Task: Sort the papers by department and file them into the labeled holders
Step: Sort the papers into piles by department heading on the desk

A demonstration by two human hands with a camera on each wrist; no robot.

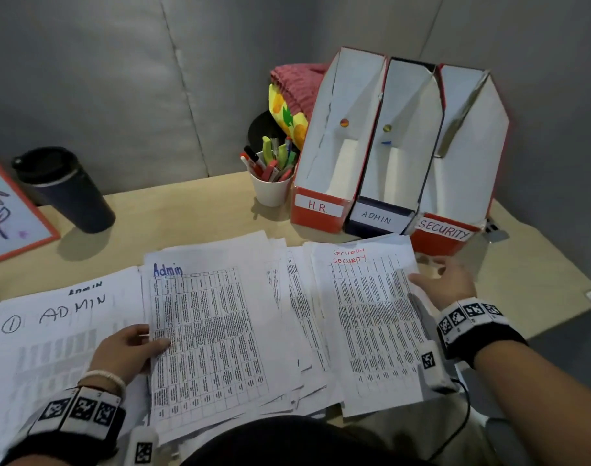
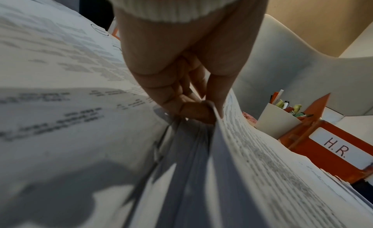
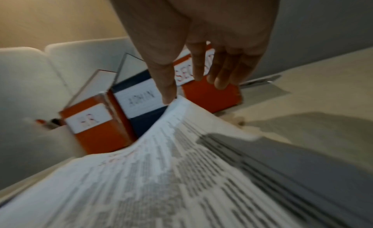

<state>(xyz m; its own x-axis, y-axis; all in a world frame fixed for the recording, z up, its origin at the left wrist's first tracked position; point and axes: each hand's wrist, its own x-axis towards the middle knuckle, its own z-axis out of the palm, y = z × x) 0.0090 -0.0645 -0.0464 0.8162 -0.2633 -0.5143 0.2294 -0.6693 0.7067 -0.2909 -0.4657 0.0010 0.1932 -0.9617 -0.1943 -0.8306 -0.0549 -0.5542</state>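
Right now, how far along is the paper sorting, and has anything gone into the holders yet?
Sorting is partly done: papers lie in separate stacks, one headed ADMIN and one headed Security. In hand: the left hand pinches the edge of the Admin sheet, while the right hand lifts the Security stack's edge with straight fingers. Left: filing. The H.R. holder, ADMIN holder and SECURITY holder look unfilled.

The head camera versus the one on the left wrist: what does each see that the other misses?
Only the head view shows the right hand at the SECURITY sheet, the ADMIN holder, the SECURITY holder and the black tumbler. Only the left wrist view shows the left hand pinching a sheet's edge between thumb and fingers. Both show the H.R. holder and the white pen cup.
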